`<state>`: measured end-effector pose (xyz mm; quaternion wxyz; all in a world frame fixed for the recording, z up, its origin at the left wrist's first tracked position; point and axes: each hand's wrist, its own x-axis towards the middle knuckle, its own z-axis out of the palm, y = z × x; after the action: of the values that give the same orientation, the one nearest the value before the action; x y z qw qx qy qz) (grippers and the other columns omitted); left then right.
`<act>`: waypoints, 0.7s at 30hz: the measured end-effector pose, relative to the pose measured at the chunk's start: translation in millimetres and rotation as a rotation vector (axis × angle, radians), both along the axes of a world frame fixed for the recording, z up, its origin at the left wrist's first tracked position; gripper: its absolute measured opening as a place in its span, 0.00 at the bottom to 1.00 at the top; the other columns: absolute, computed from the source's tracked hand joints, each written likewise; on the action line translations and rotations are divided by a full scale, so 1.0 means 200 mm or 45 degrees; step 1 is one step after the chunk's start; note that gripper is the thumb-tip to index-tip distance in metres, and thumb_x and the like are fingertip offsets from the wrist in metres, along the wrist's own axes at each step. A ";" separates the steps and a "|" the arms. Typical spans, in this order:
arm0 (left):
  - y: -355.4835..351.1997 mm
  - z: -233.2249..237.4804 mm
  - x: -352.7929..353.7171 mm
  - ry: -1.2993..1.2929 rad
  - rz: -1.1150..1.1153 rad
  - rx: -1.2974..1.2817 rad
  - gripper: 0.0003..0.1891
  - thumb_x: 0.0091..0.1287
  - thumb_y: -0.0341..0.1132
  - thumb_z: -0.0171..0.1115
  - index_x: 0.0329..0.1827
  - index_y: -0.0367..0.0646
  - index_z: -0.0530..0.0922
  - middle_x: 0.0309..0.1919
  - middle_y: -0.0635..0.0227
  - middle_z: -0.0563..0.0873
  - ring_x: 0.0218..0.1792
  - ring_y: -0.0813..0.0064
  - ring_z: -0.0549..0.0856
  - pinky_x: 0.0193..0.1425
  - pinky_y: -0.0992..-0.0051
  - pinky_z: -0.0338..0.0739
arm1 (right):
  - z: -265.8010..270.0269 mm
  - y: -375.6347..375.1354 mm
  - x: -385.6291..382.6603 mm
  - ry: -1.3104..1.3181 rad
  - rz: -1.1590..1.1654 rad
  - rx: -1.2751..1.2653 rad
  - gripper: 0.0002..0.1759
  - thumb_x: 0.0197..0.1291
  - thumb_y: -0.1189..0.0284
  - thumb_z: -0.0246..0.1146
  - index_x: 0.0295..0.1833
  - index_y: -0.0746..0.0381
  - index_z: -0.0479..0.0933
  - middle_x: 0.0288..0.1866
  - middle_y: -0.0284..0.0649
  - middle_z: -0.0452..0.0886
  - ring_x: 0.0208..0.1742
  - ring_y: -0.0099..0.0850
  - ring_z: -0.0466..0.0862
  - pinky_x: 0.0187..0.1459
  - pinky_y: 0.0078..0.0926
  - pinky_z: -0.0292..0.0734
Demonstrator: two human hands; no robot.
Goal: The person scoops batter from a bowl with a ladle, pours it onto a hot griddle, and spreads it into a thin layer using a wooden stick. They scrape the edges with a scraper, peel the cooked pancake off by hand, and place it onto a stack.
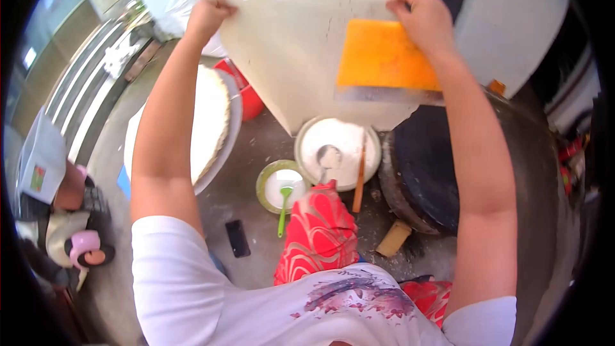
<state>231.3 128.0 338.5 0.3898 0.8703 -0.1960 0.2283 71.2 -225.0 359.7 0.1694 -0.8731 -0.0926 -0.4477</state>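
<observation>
A large, thin, pale pancake (282, 38) hangs stretched between my two raised hands. My left hand (210, 18) pinches its upper left edge, and my right hand (426, 19) is closed on the upper right edge. An orange scraper (384, 54) with a grey lower edge lies across the pancake's right part in this view, its upper corner at my right palm. Behind my right forearm is a round black griddle (423, 166). Below the pancake stands a bowl of white batter (314, 144) with a ladle in it and a wooden stick (360, 179) leaning over its rim.
A round pile of pale pancakes (208, 115) sits on a tray at the left, by a red container (252, 102). A smaller green bowl (261, 186) holds a green spoon (282, 214). On the floor lie a phone (237, 239) and a tan block (393, 238).
</observation>
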 end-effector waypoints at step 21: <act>1.43 -1.36 -1.27 0.052 0.881 0.161 0.16 0.44 0.15 0.48 0.33 0.38 0.80 0.38 0.59 0.80 0.52 0.57 0.74 0.57 0.67 0.68 | -0.91 0.71 -0.06 0.598 0.484 0.342 0.24 0.49 0.75 0.61 0.55 0.55 0.71 0.50 0.45 0.76 0.51 0.39 0.76 0.51 0.28 0.70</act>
<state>-22.8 414.4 65.5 0.2385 0.9121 0.1047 0.3167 59.3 -82.6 178.0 0.3802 -0.8895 -0.1524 -0.2025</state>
